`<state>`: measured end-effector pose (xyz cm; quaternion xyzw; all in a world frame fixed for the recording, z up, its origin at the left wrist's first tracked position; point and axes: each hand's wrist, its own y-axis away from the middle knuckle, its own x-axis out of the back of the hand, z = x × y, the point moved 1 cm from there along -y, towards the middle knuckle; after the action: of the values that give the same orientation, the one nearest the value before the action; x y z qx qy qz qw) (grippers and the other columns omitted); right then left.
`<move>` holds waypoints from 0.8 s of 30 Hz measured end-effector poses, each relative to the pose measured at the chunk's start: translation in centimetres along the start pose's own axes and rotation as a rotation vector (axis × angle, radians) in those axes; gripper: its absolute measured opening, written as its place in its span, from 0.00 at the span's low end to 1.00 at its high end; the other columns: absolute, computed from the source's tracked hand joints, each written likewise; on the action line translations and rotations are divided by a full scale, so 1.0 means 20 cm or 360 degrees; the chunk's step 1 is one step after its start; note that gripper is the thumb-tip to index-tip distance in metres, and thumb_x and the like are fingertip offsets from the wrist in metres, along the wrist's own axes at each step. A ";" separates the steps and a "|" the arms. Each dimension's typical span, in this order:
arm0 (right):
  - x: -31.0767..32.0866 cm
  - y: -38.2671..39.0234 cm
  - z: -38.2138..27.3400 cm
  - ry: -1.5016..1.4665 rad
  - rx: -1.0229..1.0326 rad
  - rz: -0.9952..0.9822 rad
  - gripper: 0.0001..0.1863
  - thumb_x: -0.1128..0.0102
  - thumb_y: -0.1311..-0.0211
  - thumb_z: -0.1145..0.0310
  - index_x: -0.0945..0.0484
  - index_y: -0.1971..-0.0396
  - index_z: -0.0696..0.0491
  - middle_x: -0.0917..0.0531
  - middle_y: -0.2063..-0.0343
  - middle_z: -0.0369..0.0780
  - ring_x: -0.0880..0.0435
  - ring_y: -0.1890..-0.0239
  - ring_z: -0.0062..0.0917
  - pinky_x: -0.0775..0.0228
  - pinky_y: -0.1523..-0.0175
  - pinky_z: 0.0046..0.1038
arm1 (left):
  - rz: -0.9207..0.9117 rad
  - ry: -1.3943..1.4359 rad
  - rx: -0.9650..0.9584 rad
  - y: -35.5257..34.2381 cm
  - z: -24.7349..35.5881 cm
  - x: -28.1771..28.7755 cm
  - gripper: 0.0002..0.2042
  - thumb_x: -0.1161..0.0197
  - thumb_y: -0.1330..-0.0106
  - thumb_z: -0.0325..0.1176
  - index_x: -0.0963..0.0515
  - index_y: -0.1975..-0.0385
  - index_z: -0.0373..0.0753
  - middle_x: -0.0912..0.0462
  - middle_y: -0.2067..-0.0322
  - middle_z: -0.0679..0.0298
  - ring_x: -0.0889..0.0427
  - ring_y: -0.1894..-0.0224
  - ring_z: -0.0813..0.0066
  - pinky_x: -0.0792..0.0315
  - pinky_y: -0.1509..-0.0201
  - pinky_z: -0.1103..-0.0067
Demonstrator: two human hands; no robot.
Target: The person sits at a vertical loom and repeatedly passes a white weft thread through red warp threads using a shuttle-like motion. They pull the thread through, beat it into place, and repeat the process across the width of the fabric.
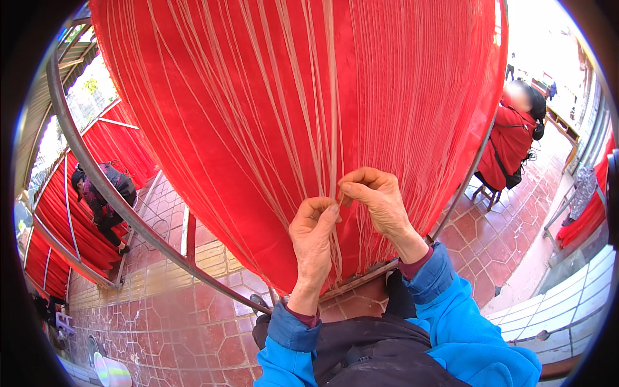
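Note:
Long pale threads [333,84] hang in bunches before a large red cloth [213,148]. My left hand [314,232] is closed, thumb and forefinger pinched on a bunch of threads whose loose ends dangle below it. Just right of it and slightly higher, my right hand [377,200] pinches with thumb and forefinger at the same bunch. The fingertips of both hands nearly meet there. To the right, many finer threads [412,116] run close together down the cloth; to the left they spread out in separate strands.
A curved metal frame [97,168] surrounds the cloth. At right a person in a red jacket [509,145] sits on a stool [487,193]. Another person [106,200] bends beside more red cloth [55,213] at left. A pale bucket [113,371] stands on the tiled floor [187,329].

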<state>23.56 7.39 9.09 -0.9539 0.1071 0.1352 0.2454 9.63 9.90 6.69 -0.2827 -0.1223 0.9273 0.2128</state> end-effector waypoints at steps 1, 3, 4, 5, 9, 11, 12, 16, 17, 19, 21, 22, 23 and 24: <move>0.00 0.00 0.00 -0.0003 0.0016 0.0001 0.05 0.39 0.40 0.73 0.19 0.68 0.59 0.17 0.75 0.39 0.20 0.71 0.20 0.27 0.63 0.22 | -0.0013 0.0012 -0.0044 0.00 0.00 0.00 0.05 0.38 0.36 0.27 0.25 0.63 0.36 0.21 0.68 0.66 0.24 0.66 0.80 0.30 0.55 0.81; 0.02 0.00 0.00 -0.0007 0.0010 0.0029 0.05 0.40 0.39 0.73 0.20 0.67 0.58 0.17 0.74 0.39 0.20 0.71 0.20 0.27 0.63 0.22 | 0.0018 0.0048 -0.0072 0.00 0.00 0.01 0.05 0.38 0.37 0.26 0.25 0.63 0.36 0.21 0.68 0.66 0.24 0.66 0.80 0.30 0.55 0.81; 0.02 0.00 0.00 -0.0026 0.0025 0.0030 0.05 0.40 0.38 0.72 0.20 0.66 0.58 0.17 0.74 0.39 0.20 0.71 0.20 0.27 0.62 0.22 | 0.0027 0.0066 -0.0116 -0.01 0.00 0.01 0.05 0.37 0.37 0.26 0.25 0.64 0.36 0.21 0.69 0.66 0.24 0.66 0.80 0.30 0.56 0.81; 0.03 0.00 0.00 -0.0035 0.0008 0.0043 0.05 0.41 0.38 0.72 0.20 0.66 0.58 0.17 0.74 0.39 0.20 0.71 0.20 0.28 0.62 0.22 | 0.0051 0.0081 -0.0147 -0.01 0.00 0.01 0.05 0.37 0.37 0.25 0.25 0.64 0.36 0.21 0.70 0.67 0.24 0.67 0.80 0.30 0.56 0.81; 0.04 -0.01 -0.01 -0.0105 -0.0017 0.0045 0.07 0.41 0.37 0.71 0.21 0.64 0.58 0.17 0.74 0.38 0.20 0.71 0.19 0.29 0.63 0.21 | 0.0101 0.0069 -0.0156 0.00 0.01 0.02 0.04 0.38 0.39 0.23 0.27 0.67 0.36 0.22 0.72 0.67 0.24 0.68 0.79 0.30 0.58 0.82; 0.03 -0.01 -0.03 -0.0116 -0.0040 0.0028 0.07 0.41 0.37 0.70 0.21 0.64 0.58 0.18 0.75 0.37 0.21 0.72 0.18 0.30 0.63 0.21 | 0.0063 0.0043 -0.0101 0.02 -0.01 0.01 0.05 0.38 0.39 0.22 0.27 0.68 0.36 0.22 0.72 0.67 0.24 0.69 0.80 0.30 0.59 0.82; 0.02 -0.01 -0.04 -0.0114 -0.0057 0.0011 0.07 0.41 0.37 0.70 0.21 0.64 0.58 0.19 0.75 0.37 0.22 0.73 0.18 0.30 0.63 0.21 | 0.0043 0.0030 -0.0073 0.04 -0.02 0.01 0.05 0.38 0.39 0.22 0.27 0.68 0.36 0.22 0.73 0.67 0.24 0.70 0.80 0.29 0.60 0.82; -0.02 0.00 -0.07 0.0032 0.0003 -0.0054 0.07 0.39 0.38 0.69 0.21 0.66 0.58 0.20 0.77 0.36 0.22 0.75 0.18 0.30 0.67 0.21 | 0.0001 0.0002 0.0052 0.13 -0.10 0.00 0.05 0.38 0.39 0.23 0.27 0.67 0.35 0.20 0.73 0.64 0.22 0.70 0.79 0.27 0.62 0.82; -0.02 0.01 -0.07 0.0023 -0.0044 -0.0021 0.07 0.38 0.40 0.70 0.20 0.68 0.58 0.20 0.77 0.36 0.23 0.77 0.17 0.31 0.69 0.20 | -0.0011 -0.0002 0.0073 0.15 -0.12 0.00 0.04 0.38 0.38 0.23 0.26 0.66 0.35 0.20 0.73 0.63 0.21 0.70 0.78 0.26 0.61 0.81; -0.02 0.02 -0.07 0.0059 -0.0077 -0.0024 0.08 0.38 0.40 0.69 0.20 0.67 0.59 0.21 0.78 0.35 0.25 0.77 0.15 0.33 0.70 0.19 | -0.0011 0.0001 0.0159 0.20 -0.16 0.03 0.04 0.39 0.37 0.24 0.26 0.65 0.34 0.18 0.72 0.60 0.19 0.69 0.76 0.25 0.61 0.80; 0.00 0.04 -0.04 0.0091 -0.0140 -0.0042 0.08 0.38 0.40 0.70 0.19 0.68 0.59 0.21 0.78 0.35 0.25 0.77 0.15 0.33 0.70 0.19 | -0.0003 -0.0034 0.0213 0.24 -0.21 0.07 0.04 0.40 0.36 0.24 0.26 0.64 0.33 0.17 0.71 0.58 0.19 0.68 0.74 0.24 0.61 0.79; 0.01 0.05 -0.02 0.0112 -0.0182 -0.0056 0.07 0.38 0.40 0.70 0.19 0.68 0.60 0.21 0.78 0.35 0.25 0.77 0.15 0.32 0.70 0.19 | 0.0008 -0.0049 0.0253 0.27 -0.24 0.10 0.04 0.40 0.35 0.24 0.26 0.64 0.33 0.17 0.70 0.56 0.18 0.68 0.73 0.24 0.61 0.79; 0.02 0.08 0.01 0.0130 -0.0233 -0.0069 0.07 0.39 0.40 0.71 0.19 0.69 0.60 0.20 0.78 0.36 0.24 0.77 0.16 0.31 0.70 0.20 | 0.0026 -0.0066 0.0302 0.30 -0.27 0.13 0.04 0.42 0.34 0.24 0.26 0.63 0.32 0.17 0.70 0.55 0.18 0.68 0.72 0.24 0.61 0.78; 0.04 0.11 0.05 0.0145 -0.0290 -0.0061 0.07 0.38 0.40 0.71 0.19 0.68 0.60 0.20 0.78 0.36 0.24 0.77 0.16 0.31 0.70 0.20 | 0.0024 -0.0058 0.0334 0.33 -0.31 0.15 0.04 0.42 0.34 0.24 0.26 0.62 0.31 0.17 0.69 0.55 0.18 0.68 0.72 0.24 0.60 0.78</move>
<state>23.48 5.92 7.11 -0.9793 0.0870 0.0963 0.1551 8.73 6.20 -2.03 -0.2429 -0.0263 0.9415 0.2321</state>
